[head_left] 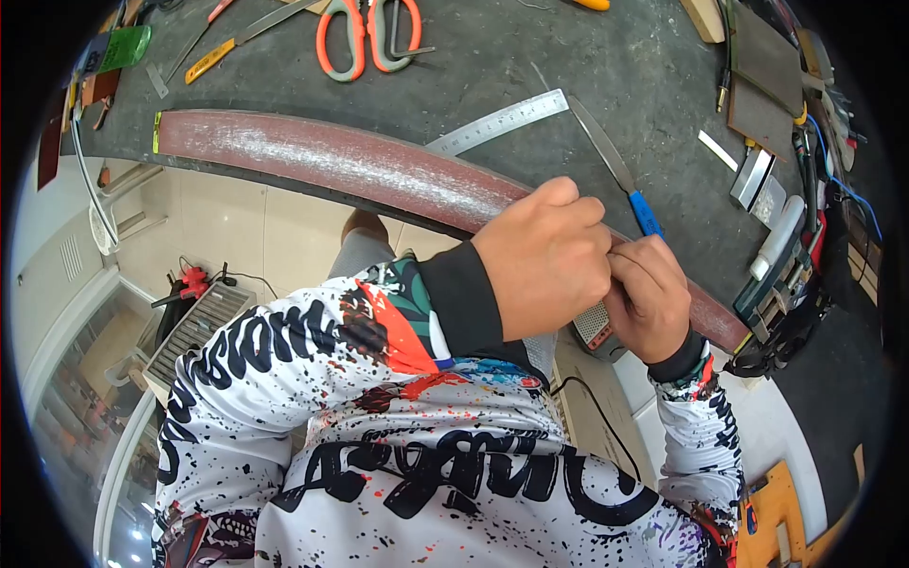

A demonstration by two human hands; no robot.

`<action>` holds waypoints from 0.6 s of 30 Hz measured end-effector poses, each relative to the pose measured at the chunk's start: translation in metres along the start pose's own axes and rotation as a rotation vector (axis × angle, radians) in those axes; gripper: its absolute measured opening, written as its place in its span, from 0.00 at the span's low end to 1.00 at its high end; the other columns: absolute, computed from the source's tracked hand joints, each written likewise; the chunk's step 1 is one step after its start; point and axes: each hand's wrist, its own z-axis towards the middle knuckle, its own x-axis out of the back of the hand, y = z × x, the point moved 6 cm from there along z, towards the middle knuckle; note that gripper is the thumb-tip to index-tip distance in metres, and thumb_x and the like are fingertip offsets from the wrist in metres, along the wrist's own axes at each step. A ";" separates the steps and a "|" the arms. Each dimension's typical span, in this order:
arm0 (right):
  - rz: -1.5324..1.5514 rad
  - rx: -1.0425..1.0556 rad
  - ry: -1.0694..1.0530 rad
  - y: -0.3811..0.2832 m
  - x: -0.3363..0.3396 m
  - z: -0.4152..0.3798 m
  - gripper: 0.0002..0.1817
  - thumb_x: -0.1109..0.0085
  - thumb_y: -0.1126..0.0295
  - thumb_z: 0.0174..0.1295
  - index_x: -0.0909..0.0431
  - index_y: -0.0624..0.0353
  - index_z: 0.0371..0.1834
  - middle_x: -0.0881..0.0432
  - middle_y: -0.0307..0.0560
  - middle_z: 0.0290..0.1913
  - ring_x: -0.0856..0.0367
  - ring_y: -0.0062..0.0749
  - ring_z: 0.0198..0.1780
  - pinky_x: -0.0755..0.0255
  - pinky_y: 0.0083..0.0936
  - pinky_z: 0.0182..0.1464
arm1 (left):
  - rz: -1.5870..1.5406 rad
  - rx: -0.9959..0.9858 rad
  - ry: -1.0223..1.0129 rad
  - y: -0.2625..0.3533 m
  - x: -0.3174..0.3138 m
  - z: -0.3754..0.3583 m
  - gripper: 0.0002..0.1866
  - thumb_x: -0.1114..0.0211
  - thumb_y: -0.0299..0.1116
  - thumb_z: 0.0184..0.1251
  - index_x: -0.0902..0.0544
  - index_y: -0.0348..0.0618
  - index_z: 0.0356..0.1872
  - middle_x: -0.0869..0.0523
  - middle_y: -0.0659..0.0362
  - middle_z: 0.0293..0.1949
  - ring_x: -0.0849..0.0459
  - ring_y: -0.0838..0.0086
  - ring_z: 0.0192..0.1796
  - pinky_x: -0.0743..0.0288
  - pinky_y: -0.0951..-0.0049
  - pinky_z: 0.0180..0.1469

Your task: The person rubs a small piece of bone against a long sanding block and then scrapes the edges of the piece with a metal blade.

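Observation:
My left hand (547, 257) is closed in a fist-like grip over the right half of a long strip of reddish-brown sandpaper (312, 156), worn whitish along its middle. Right beside it, my right hand (651, 295) has its fingers pinched together, nearly touching the left. Whatever the fingers hold is hidden behind them. The strip runs along the front edge of the dark workbench (473, 57). Just beyond the hands lies a file with a blue handle (646, 214), and a steel ruler (499, 123) sticks out from behind the strip.
Orange-handled scissors (343, 43), a hex key (413, 51) and a yellow-handled file (210, 61) lie on the far side. Tools and a white tube (778, 237) crowd the right. Below the bench edge stand a grey perforated box (597, 329) and a tool case (194, 331).

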 end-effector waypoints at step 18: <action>0.105 0.188 0.138 -0.138 -0.194 0.257 0.05 0.35 0.78 0.51 0.19 0.62 0.31 0.20 0.48 0.36 0.20 0.44 0.41 0.20 0.35 0.44 | 0.209 0.140 -0.070 -0.205 0.209 -0.199 0.15 0.21 0.23 0.45 0.11 0.42 0.37 0.12 0.60 0.39 0.16 0.62 0.44 0.28 0.59 0.49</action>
